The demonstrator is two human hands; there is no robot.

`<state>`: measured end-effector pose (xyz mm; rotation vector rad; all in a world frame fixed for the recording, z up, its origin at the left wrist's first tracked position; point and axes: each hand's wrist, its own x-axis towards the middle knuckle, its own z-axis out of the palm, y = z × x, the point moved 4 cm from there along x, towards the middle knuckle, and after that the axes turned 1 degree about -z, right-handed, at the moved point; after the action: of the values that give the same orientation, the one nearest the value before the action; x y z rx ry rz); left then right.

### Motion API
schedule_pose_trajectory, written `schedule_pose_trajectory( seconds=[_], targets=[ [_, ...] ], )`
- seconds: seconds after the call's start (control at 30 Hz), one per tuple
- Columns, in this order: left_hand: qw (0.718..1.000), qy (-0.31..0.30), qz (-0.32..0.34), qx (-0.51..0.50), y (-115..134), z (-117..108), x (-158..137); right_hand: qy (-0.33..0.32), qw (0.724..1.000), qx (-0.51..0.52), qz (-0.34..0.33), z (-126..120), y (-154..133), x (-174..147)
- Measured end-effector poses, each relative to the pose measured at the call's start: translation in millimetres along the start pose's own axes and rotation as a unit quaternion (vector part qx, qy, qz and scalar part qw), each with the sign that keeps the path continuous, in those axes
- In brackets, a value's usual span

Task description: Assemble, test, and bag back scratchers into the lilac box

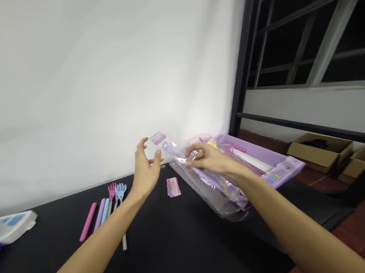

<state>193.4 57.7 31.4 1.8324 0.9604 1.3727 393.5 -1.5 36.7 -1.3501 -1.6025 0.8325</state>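
Observation:
My left hand (148, 168) is raised over the black table, thumb and fingers apart, beside the top end of a clear plastic bag (178, 156). A small purple printed label (158, 138) shows at that end of the bag. Inside lies a purple back scratcher (169, 147) with a hand-shaped head. My right hand (207, 157) pinches the bag near its upper part, the fingertips closed on the film. Part of the bag hangs over more clear bags beneath, and my right hand hides some of it.
A lilac display box (249, 147) with bagged pieces stands at the right. Small pink cards (173, 187) lie mid-table. To the left are hand-headed back scratchers (121, 190) and coloured handles (89, 221), then a white tray (12, 228). Cardboard boxes (317, 152) sit beyond the black frame.

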Motion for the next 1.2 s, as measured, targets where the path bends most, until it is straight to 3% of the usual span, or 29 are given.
schedule_pose_trajectory(
  seconds=[0.1,0.2,0.37,0.6,0.7,0.8,0.97,1.2],
  targets=[
    [0.995,-0.095,0.001,0.042,1,43,-9,0.132,0.987,-0.088,-0.002,-61,16,4],
    [0.983,-0.163,0.042,0.071,8,73,-26,0.195,0.963,-0.186,0.004,-93,34,4],
    [0.968,-0.232,0.078,0.049,13,96,-42,0.201,0.946,-0.254,0.028,-90,56,-14],
    [0.965,-0.243,0.082,0.044,1,105,-44,0.263,0.894,-0.360,0.036,-78,68,-29],
    [0.966,-0.241,0.085,0.043,0,105,-44,0.247,0.896,-0.366,0.050,-78,72,-27],
    [0.966,-0.240,0.082,0.041,4,99,-44,0.192,0.913,-0.357,0.048,-77,67,-26],
    [0.964,-0.234,0.094,0.081,13,67,-35,0.257,0.881,-0.396,-0.026,-69,25,-25],
    [0.970,-0.176,0.038,0.165,11,-29,-5,0.127,0.958,-0.241,-0.093,0,-38,16]
  ],
)
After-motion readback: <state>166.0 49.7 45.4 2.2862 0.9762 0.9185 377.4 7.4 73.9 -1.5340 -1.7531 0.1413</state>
